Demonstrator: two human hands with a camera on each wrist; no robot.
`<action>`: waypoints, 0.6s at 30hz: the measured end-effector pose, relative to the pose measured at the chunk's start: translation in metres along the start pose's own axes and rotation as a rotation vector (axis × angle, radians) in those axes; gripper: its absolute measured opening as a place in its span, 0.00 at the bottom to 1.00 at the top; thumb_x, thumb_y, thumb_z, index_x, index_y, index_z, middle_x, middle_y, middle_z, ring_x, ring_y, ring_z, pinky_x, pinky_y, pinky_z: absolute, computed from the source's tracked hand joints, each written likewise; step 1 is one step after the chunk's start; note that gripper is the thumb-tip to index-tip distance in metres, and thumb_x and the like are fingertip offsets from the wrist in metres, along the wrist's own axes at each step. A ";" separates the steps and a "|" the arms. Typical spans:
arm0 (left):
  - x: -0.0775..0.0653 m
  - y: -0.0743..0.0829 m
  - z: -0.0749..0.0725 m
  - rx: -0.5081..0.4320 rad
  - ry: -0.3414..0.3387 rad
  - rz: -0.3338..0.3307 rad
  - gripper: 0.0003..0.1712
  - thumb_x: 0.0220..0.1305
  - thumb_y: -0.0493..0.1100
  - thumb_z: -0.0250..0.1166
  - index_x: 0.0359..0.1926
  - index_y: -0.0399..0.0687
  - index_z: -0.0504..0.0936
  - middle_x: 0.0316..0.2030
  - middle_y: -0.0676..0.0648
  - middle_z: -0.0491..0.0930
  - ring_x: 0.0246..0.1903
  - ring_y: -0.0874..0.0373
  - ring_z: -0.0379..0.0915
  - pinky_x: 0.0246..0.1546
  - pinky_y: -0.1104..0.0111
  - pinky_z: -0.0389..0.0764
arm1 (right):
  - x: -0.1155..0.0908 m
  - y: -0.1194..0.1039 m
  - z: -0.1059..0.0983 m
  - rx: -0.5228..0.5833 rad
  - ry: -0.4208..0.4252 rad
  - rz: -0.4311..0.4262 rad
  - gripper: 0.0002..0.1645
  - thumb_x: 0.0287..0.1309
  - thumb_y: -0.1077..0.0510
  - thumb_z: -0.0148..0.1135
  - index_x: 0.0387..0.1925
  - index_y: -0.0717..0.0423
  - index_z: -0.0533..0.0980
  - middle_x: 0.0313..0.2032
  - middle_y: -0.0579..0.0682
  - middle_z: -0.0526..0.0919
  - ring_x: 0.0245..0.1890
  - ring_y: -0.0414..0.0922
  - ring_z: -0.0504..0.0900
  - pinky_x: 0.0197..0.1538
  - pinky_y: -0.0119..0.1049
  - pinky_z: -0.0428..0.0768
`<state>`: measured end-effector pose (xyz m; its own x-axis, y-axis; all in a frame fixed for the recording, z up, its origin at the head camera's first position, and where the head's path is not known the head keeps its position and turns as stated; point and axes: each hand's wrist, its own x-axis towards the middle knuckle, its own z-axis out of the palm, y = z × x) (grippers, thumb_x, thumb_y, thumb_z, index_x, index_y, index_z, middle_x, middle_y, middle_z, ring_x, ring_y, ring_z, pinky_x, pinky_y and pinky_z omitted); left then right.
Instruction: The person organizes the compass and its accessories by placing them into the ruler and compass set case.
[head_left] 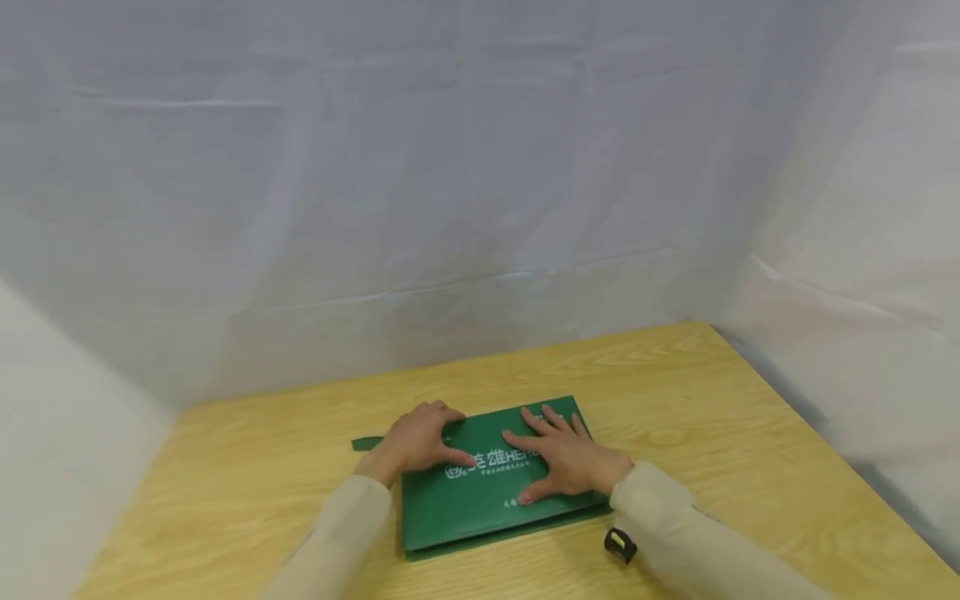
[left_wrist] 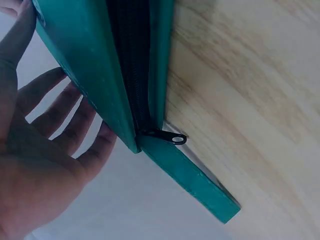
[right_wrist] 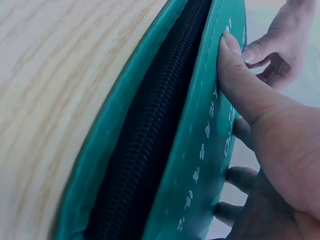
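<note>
A flat green zip case [head_left: 442, 521] with white lettering lies on the wooden table, zipped along its sides. My left hand [head_left: 422, 437] rests on its left end, thumb on the lid and fingers toward the far edge. Fingers spread, my right hand [head_left: 566, 460] lies over the lid's right half. In the left wrist view a black zip pull [left_wrist: 167, 136] sits at the case's corner, beside a green strap [left_wrist: 192, 185] that sticks out past the end. The right wrist view shows the black zipper [right_wrist: 150, 115] running closed between the two green covers.
The light wooden table [head_left: 277, 483] reaches back to a pale sheet wall [head_left: 465, 208], with another sheet along the right side. A small black item with a yellow-green mark [head_left: 620, 546] shows by the right sleeve [head_left: 675, 517].
</note>
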<state>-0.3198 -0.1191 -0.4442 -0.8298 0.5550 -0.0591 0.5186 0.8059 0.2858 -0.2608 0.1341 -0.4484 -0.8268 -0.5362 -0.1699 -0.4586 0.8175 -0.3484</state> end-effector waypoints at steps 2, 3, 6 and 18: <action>0.004 0.000 -0.001 -0.004 -0.027 -0.016 0.46 0.38 0.71 0.65 0.56 0.51 0.72 0.51 0.46 0.73 0.49 0.50 0.67 0.46 0.53 0.71 | 0.001 -0.001 0.000 -0.013 0.008 0.006 0.52 0.41 0.26 0.56 0.67 0.36 0.53 0.70 0.55 0.44 0.68 0.60 0.39 0.60 0.69 0.44; 0.006 0.000 -0.001 0.000 -0.038 -0.023 0.46 0.38 0.71 0.65 0.56 0.51 0.72 0.51 0.46 0.72 0.49 0.50 0.67 0.46 0.53 0.71 | 0.001 -0.001 0.001 -0.018 0.014 0.010 0.52 0.41 0.26 0.56 0.67 0.36 0.53 0.70 0.55 0.44 0.68 0.60 0.39 0.60 0.68 0.44; 0.010 -0.001 -0.003 0.002 -0.076 -0.043 0.46 0.38 0.71 0.66 0.56 0.52 0.71 0.53 0.46 0.72 0.51 0.49 0.66 0.47 0.52 0.71 | 0.000 -0.003 0.002 -0.035 0.048 0.016 0.51 0.40 0.25 0.55 0.66 0.36 0.55 0.70 0.55 0.47 0.67 0.60 0.42 0.60 0.68 0.47; 0.013 -0.004 -0.003 -0.082 -0.129 -0.059 0.45 0.35 0.68 0.69 0.54 0.53 0.70 0.51 0.46 0.73 0.48 0.50 0.68 0.44 0.52 0.71 | -0.036 -0.026 0.019 -0.178 0.296 0.219 0.44 0.48 0.27 0.52 0.58 0.54 0.68 0.57 0.65 0.69 0.51 0.63 0.69 0.42 0.55 0.76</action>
<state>-0.3335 -0.1161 -0.4436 -0.8222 0.5334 -0.1985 0.4469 0.8211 0.3550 -0.2123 0.1281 -0.4510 -0.9574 -0.2826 0.0591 -0.2886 0.9434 -0.1636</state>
